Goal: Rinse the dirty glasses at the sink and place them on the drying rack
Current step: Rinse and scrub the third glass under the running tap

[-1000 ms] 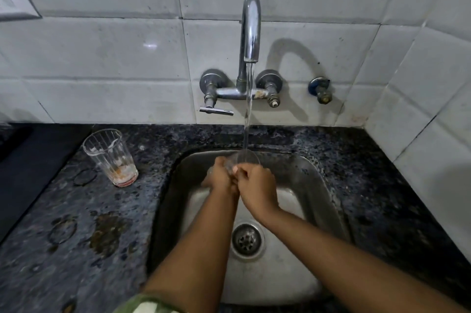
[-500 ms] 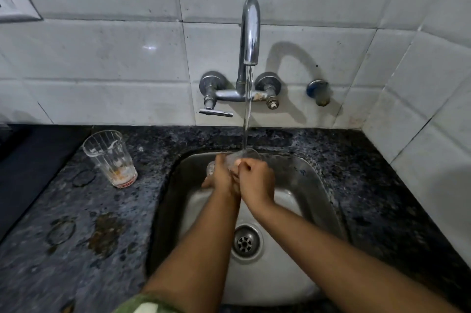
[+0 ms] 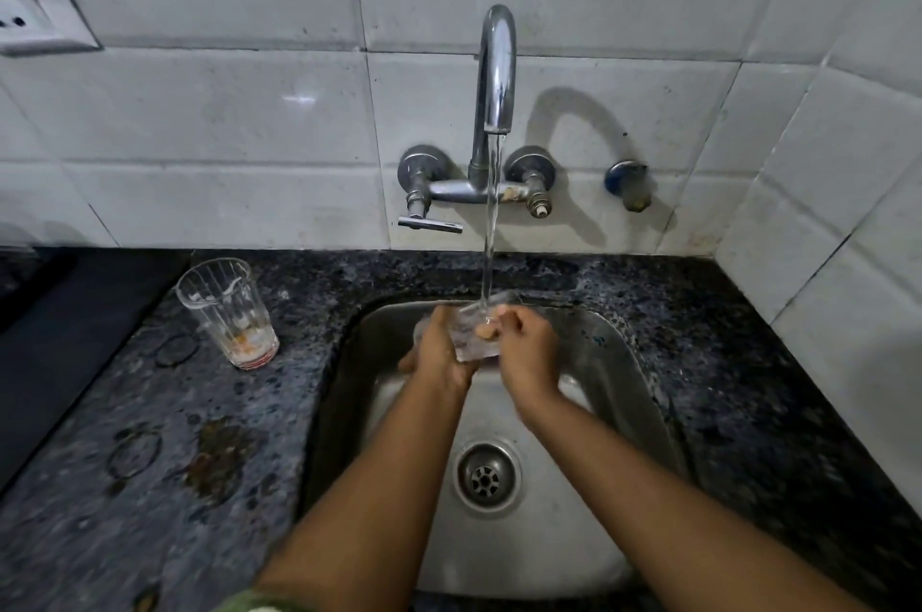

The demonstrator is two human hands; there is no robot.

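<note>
head view, looking down at a steel sink set in a dark speckled counter. a thin stream of water falls from a curved tap straight into a clear glass held over the basin, mouth tilted up toward the stream, likely so the flow rinses the inside. the left hand wraps the glass from its left side and base. the right hand grips its right side, with fingers showing through the wall, probably rubbing inside. the glass sits between both palms. a second dirty glass, orange residue at its bottom, stands upright on the counter well to the left, waiting. no drying rack is in view.
</note>
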